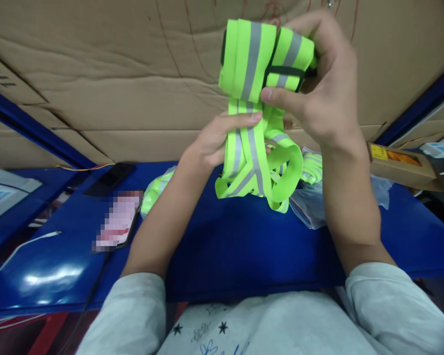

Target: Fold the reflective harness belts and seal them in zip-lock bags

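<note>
A bundle of neon yellow-green reflective straps (252, 143) with grey stripes hangs in the air between my hands, in front of the cardboard. My right hand (327, 93) grips its upper part, where wide folded bands and a black buckle-like piece show; the thumb presses on the front. Lower down, my left hand (229, 133) closes around the straps with its thumb across the front, its other fingers mostly hidden behind them. Loose strap loops dangle below both hands. Behind my right forearm lies another folded reflective strap (312, 166), by a clear plastic bag (311, 209).
A phone (119, 222) with a blurred screen lies on the blue table (244, 246), near a dark phone-like slab (111, 178) and a bagged green bundle (156, 190). A white cable (29, 244) runs at left. At right sits a brown box (405, 165); cardboard (114, 98) stands behind.
</note>
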### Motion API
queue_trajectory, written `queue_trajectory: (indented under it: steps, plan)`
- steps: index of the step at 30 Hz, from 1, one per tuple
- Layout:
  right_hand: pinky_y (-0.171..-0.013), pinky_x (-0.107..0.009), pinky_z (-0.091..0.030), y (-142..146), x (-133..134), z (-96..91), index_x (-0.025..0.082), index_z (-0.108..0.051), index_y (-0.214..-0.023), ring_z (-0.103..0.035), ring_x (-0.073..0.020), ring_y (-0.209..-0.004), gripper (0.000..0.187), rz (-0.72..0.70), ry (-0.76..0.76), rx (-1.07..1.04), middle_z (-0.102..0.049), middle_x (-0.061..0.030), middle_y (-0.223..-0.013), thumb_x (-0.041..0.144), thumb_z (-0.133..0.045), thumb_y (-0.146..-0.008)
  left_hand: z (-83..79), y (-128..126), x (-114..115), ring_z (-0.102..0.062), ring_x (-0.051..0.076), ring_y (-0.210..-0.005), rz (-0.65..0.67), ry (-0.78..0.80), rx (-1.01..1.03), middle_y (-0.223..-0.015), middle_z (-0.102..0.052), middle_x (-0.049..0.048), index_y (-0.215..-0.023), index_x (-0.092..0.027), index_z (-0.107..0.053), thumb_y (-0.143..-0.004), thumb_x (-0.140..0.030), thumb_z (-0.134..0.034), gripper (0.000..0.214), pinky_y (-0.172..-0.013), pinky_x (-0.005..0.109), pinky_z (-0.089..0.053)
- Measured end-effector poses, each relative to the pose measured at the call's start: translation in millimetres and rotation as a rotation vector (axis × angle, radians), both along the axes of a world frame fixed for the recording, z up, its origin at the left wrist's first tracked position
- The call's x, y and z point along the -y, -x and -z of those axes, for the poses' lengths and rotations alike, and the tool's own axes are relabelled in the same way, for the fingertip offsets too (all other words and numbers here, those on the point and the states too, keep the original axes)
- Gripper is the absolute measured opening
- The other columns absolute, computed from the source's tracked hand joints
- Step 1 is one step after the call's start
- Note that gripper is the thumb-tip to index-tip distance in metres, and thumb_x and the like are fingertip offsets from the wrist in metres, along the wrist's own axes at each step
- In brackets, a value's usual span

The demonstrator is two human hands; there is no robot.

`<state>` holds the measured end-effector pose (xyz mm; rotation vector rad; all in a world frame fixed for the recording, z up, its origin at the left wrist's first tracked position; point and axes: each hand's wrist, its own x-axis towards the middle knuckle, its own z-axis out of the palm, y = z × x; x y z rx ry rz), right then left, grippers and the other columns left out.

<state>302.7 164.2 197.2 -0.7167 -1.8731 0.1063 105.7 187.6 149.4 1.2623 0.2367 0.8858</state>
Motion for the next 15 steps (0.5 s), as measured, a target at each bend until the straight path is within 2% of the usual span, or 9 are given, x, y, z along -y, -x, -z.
queue_trajectory:
  steps: [4, 8, 10, 11, 13, 15]
  plan:
    - [-0.101, -0.04, -0.057, 2, 6, 0.1, 0.028, -0.066, -0.113, -0.066, -0.0273, -0.113, 0.032, -0.007, -0.086, -0.002, -0.07, -0.0017, -0.12, 0.039, -0.079, -0.086, -3.8, -5, 6, -0.082, 0.028, -0.098, -0.082, 0.032, -0.06, -0.098, -0.081, 0.006, -0.11, -0.015, -0.074, -0.096, -0.015, -0.066, 0.016, -0.087, 0.039, -0.068]
    - [-0.108, -0.042, -0.054, 7, 11, 1.4, 0.031, -0.066, -0.108, -0.066, -0.0275, -0.117, 0.017, 0.024, -0.118, 0.165, -0.071, -0.0015, -0.121, 0.028, -0.072, -0.092, -6.2, -4, 8, -0.078, 0.028, -0.113, -0.083, -0.006, 0.124, -0.101, -0.081, 0.0066, -0.111, -0.015, -0.074, -0.105, -0.028, -0.057, 0.022, -0.101, 0.041, -0.065]
    - [-0.118, -0.043, -0.047, 9, 14, 0.6, 0.032, -0.065, -0.116, -0.063, -0.0269, -0.128, 0.024, 0.046, -0.129, 0.286, -0.07, -0.0007, -0.127, 0.023, -0.065, -0.094, -7.4, -3, 8, -0.074, 0.028, -0.123, -0.086, -0.032, 0.184, -0.109, -0.08, 0.0068, -0.115, -0.016, -0.074, -0.109, -0.031, -0.05, 0.029, -0.108, 0.043, -0.061]
    - [-0.124, -0.044, -0.042, 9, 15, 0.0, 0.033, -0.064, -0.124, -0.058, -0.0262, -0.137, 0.029, 0.037, -0.124, 0.336, -0.067, -0.0004, -0.135, 0.024, -0.063, -0.096, -8.5, -4, 8, -0.072, 0.028, -0.127, -0.095, -0.046, 0.194, -0.112, -0.08, 0.0064, -0.116, -0.017, -0.074, -0.11, -0.033, -0.048, 0.031, -0.111, 0.043, -0.06]
    - [-0.132, -0.043, -0.033, 6, 14, -1.2, 0.034, -0.056, -0.143, -0.038, -0.0238, -0.158, 0.043, -0.041, -0.064, 0.37, -0.052, -0.0001, -0.159, 0.033, -0.061, -0.101, -12.7, -5, 11, -0.068, 0.028, -0.133, -0.144, -0.076, 0.2, -0.114, -0.079, 0.0056, -0.114, -0.018, -0.075, -0.109, -0.034, -0.05, 0.031, -0.114, 0.042, -0.057]
    - [-0.134, -0.04, -0.032, 2, 10, -1.5, 0.035, -0.042, -0.157, -0.02, -0.0215, -0.166, 0.061, -0.166, 0.127, 0.263, -0.03, 0.0032, -0.175, 0.046, -0.064, -0.101, -19.0, -5, 13, -0.068, 0.029, -0.132, -0.209, -0.097, 0.204, -0.113, -0.079, 0.0058, -0.109, -0.02, -0.077, -0.106, -0.035, -0.053, 0.028, -0.113, 0.041, -0.057]
